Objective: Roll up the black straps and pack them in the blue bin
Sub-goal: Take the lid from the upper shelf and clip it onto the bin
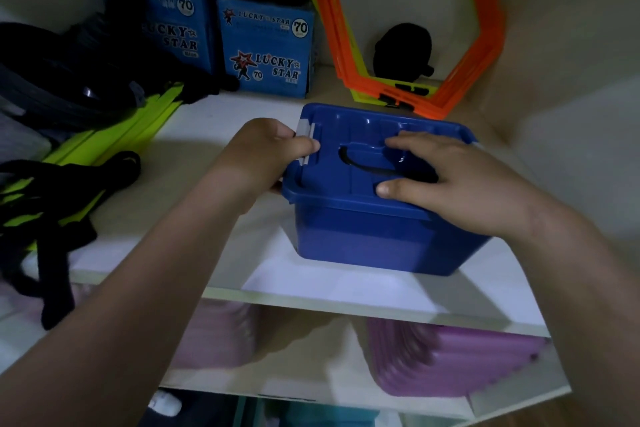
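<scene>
My left hand (266,152) curls on the clip edge of the blue bin (374,239) mid-frame, right hand (464,184) flat, fingers apart, on its lid (363,133); black straps (57,270), lower left, look soft n floppy, so grab mid-bunch.

Lidded blue plastic bin (363,236) sits upright at centre frame.
Loose black fabric straps (62,253) lie tangled at lower left, apart from it.

Here we have it: the left hand (273,149) and the right hand (460,180) are both bare, and so are the forearms (156,288), uncovered all the way to the bottom of our view. On the right thumb (394,189) we can make out a short nail, trimmed close. Down low, blurred, a white shoe toe (165,404) shows; whose, we cannot tell.
</scene>
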The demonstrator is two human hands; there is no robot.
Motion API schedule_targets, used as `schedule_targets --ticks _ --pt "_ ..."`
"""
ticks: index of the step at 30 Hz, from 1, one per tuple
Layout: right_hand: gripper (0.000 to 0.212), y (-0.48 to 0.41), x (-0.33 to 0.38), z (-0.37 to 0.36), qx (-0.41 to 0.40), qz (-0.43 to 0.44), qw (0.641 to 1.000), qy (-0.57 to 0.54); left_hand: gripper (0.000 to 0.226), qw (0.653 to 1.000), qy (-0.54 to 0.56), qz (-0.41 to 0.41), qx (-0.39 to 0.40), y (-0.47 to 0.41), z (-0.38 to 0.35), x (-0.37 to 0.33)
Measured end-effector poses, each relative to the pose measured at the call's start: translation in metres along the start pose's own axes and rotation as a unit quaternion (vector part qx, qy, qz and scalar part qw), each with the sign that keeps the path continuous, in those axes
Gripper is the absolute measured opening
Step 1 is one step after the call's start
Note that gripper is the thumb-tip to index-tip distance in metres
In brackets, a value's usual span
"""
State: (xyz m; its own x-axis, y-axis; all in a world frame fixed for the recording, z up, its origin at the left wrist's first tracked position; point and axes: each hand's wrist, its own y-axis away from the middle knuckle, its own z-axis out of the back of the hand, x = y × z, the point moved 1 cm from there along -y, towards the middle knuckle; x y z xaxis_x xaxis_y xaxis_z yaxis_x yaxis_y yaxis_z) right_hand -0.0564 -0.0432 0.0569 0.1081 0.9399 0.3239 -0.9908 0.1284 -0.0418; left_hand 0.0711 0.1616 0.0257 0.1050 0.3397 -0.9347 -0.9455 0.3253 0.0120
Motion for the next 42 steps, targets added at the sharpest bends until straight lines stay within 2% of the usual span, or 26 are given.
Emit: schedule_targets --ticks 2,3,6,9,11,14,17,19,21,24,28,37,42 --pt "0.081 0.000 0.001 -0.001 0.000 0.001 1.000 0.007 0.040 0.993 -0.108 -0.041 -0.036 -0.001 0.003 -0.003" --pt "0.081 0.000 0.001 -0.002 -0.004 0.003 1.000 0.010 0.045 0.978 -0.188 -0.074 -0.054 0.000 0.006 -0.006" --pt "0.074 0.003 0.004 -0.002 -0.036 0.007 0.999 0.018 0.031 0.921 -0.338 -0.189 -0.053 0.005 0.007 -0.020" --pt "0.052 0.010 0.010 0.001 -0.100 0.036 0.993 0.052 0.030 0.896 -0.396 -0.201 -0.011 0.014 0.006 -0.031" --pt "0.044 0.016 0.009 0.003 -0.138 0.055 0.986 0.070 0.040 0.905 -0.381 -0.190 0.018 0.026 0.004 -0.036" --pt "0.044 0.028 -0.004 0.007 -0.180 0.066 0.979 0.064 0.054 0.912 -0.356 -0.202 0.034 0.045 0.002 -0.035" --pt "0.042 0.047 -0.029 0.010 -0.233 0.075 0.969 0.026 0.081 0.927 -0.314 -0.202 0.028 0.063 0.005 -0.025" --pt "0.049 0.059 -0.048 0.008 -0.249 0.051 0.966 -0.039 0.096 0.941 -0.278 -0.194 0.001 0.073 0.008 -0.015" --pt "0.063 0.069 -0.066 0.003 -0.248 0.020 0.963 -0.103 0.102 0.951 -0.242 -0.190 -0.027 0.079 0.007 -0.005" --pt "0.082 0.082 -0.079 -0.010 -0.228 -0.017 0.956 -0.185 0.106 0.963 -0.190 -0.186 -0.044 0.083 0.001 0.008" --pt "0.094 0.088 -0.083 -0.028 -0.225 -0.013 0.944 -0.240 0.108 0.970 -0.153 -0.180 -0.055 0.083 -0.006 0.017" --pt "0.100 0.084 -0.085 -0.040 -0.203 -0.034 0.927 -0.312 0.103 0.977 -0.111 -0.171 -0.065 0.082 -0.016 0.026" --pt "0.088 0.081 -0.086 -0.040 -0.194 -0.029 0.926 -0.321 0.098 0.977 -0.107 -0.169 -0.072 0.082 -0.018 0.025"
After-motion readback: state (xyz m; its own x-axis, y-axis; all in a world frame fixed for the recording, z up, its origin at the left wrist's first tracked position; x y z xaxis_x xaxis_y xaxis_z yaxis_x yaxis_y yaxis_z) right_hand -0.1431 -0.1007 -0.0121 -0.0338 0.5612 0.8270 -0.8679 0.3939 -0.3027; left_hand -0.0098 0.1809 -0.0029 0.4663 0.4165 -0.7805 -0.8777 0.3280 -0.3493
